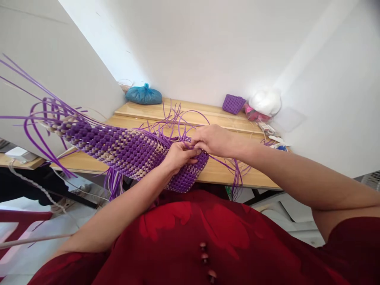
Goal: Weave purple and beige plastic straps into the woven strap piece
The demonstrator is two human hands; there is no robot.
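The woven piece [109, 144], knotted in purple and beige, stretches from near 6 o'clock of the hands out to between 9 and 10, lying partly on the wooden table [261, 176] and partly over its near edge. It looks light and springy: a flexible mat that should bend between its rows yet keep its shape, with a smooth, perhaps slightly slippery surface and little risk of breaking. The dense weave near the edge being worked seems the surest hold; the loose strands [175, 114] toward 11 o'clock look easy to tangle or to pull out of line.

The left hand [179, 156] pinches the woven piece between thumb and fingers, with its fingertips close to those of the right hand [212, 139], which pinches at the same upper edge. Whether a single strand is also caught between them is hidden.

Farther out, a tied blue bag [144, 95] sits between 10 and 11 o'clock, a small purple woven item [233, 103] between 1 and 2, and a white bag [265, 101] near 2.
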